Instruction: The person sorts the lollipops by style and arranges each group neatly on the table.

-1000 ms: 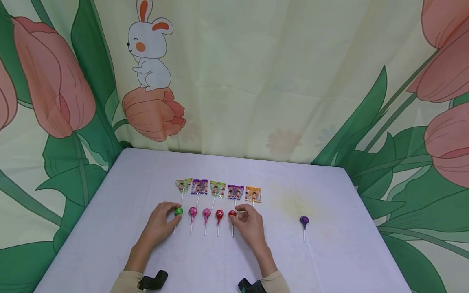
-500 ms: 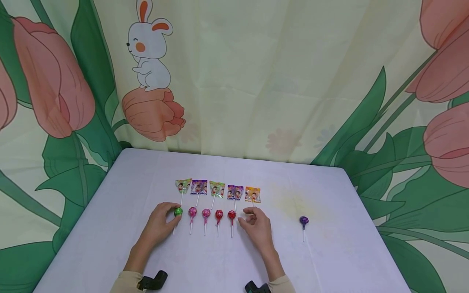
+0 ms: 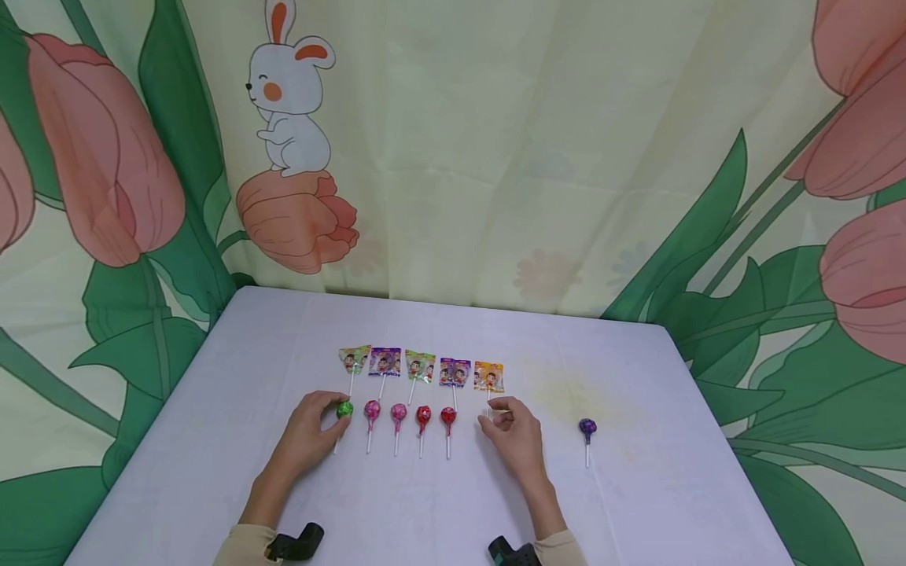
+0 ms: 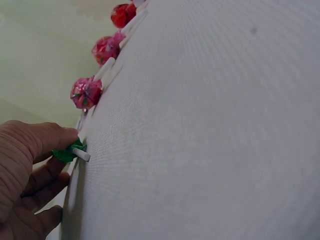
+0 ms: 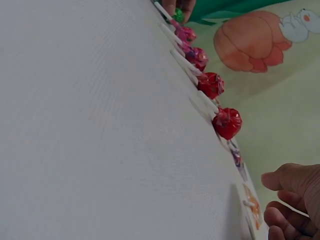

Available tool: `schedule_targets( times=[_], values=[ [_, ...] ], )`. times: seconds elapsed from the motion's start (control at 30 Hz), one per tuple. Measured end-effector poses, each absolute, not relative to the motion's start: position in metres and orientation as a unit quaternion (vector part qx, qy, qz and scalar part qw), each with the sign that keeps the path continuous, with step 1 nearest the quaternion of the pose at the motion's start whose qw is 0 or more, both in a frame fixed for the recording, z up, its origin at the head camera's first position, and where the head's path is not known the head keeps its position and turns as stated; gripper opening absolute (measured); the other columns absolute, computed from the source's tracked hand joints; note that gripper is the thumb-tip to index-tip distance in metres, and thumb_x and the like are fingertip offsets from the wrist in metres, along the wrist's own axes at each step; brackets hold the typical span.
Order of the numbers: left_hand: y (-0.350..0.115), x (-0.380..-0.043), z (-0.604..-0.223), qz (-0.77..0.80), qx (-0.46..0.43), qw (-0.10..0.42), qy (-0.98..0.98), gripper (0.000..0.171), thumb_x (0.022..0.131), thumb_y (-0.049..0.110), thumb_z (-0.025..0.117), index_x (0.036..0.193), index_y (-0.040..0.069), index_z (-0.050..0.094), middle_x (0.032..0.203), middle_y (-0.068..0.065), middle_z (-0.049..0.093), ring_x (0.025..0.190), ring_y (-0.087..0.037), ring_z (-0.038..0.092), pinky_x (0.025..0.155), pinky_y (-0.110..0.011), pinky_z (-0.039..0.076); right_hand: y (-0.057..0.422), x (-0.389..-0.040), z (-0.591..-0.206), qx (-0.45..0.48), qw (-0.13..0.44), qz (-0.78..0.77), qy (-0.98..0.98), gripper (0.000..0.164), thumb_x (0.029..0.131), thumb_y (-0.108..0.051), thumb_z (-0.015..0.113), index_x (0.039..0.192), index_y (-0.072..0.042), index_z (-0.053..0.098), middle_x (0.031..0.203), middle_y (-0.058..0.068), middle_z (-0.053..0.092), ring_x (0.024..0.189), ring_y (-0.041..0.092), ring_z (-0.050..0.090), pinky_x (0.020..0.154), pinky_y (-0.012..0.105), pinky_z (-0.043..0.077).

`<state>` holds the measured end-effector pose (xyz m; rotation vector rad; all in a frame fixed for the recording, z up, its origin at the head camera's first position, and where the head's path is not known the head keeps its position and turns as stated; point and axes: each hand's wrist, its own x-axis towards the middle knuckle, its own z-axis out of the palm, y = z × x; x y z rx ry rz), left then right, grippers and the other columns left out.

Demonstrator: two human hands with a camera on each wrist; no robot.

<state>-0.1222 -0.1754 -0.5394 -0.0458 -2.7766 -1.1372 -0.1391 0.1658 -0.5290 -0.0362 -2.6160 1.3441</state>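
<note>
My left hand (image 3: 306,432) pinches a green-wrapped lollipop (image 3: 344,409) between thumb and fingers, at the left end of the front row. In the left wrist view its white stick pokes out below the green wrapper (image 4: 62,155). Beside it lie two pink lollipops (image 3: 372,409) and two red lollipops (image 3: 448,417), sticks toward me. My right hand (image 3: 518,442) holds nothing; its fingers are loosely bent, with a gap between thumb and forefinger. It is just right of the row, its fingertips overlapping the stick of an orange flat-packet lollipop (image 3: 489,376) in the head view.
Behind the front row lies a row of flat-packet lollipops, including a green packet (image 3: 421,365) and a purple packet (image 3: 385,362). A purple round lollipop (image 3: 587,427) lies apart at the right. The white tablecloth (image 3: 672,487) reaches back to a printed curtain (image 3: 460,157).
My right hand has let go of the rightmost red lollipop and moved to the right, leaving it on the table. My left hand stays at the green lollipop.
</note>
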Motion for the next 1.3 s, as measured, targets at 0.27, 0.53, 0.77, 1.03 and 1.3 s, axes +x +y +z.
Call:
schedule_targets(
  times=[0.27,0.53,0.77,1.03,1.3],
  values=[
    [-0.175,-0.121,-0.539,-0.376,-0.016,0.072,-0.924,0.036,0.090,0.008,0.076,0.123,-0.001,0.067,0.125,-0.019,0.064,0.124,-0.039,0.056,0.108,-0.056,0.046,0.183,-0.141,-0.528,-0.027,0.120,0.457,-0.881,0.027,0.081,-0.008,0.084,0.105,-0.003,0.072,0.088,0.007,0.070,0.075,0.014,0.062,0.066,0.022,0.053],
    [-0.174,-0.121,-0.537,-0.378,-0.012,0.068,-0.923,0.035,0.089,0.007,0.076,0.122,-0.001,0.067,0.125,-0.019,0.064,0.125,-0.040,0.055,0.108,-0.057,0.045,0.199,-0.142,-0.527,-0.049,0.131,0.446,-0.884,0.028,0.082,-0.010,0.084,0.107,-0.003,0.072,0.092,0.008,0.071,0.076,0.013,0.062,0.065,0.020,0.052],
    [-0.175,-0.121,-0.536,-0.378,-0.012,0.062,-0.923,0.035,0.090,0.008,0.076,0.123,-0.001,0.067,0.126,-0.020,0.064,0.126,-0.040,0.054,0.109,-0.056,0.044,0.211,-0.141,-0.529,-0.062,0.141,0.442,-0.884,0.028,0.082,-0.010,0.084,0.107,-0.003,0.073,0.097,0.010,0.073,0.075,0.013,0.063,0.064,0.019,0.051],
    [-0.175,-0.122,-0.537,-0.374,-0.015,0.068,-0.925,0.036,0.090,0.008,0.076,0.123,-0.001,0.067,0.125,-0.019,0.064,0.125,-0.039,0.055,0.108,-0.056,0.045,0.221,-0.141,-0.528,-0.073,0.145,0.444,-0.881,0.029,0.082,-0.010,0.084,0.108,-0.002,0.073,0.095,0.011,0.073,0.075,0.012,0.063,0.065,0.019,0.051],
    [-0.175,-0.120,-0.537,-0.371,-0.017,0.067,-0.926,0.036,0.090,0.009,0.076,0.123,-0.001,0.066,0.125,-0.020,0.064,0.124,-0.041,0.056,0.107,-0.057,0.045,0.229,-0.139,-0.522,-0.076,0.148,0.448,-0.878,0.031,0.083,-0.012,0.084,0.110,-0.002,0.073,0.092,0.010,0.073,0.077,0.014,0.064,0.066,0.018,0.051]
  ],
)
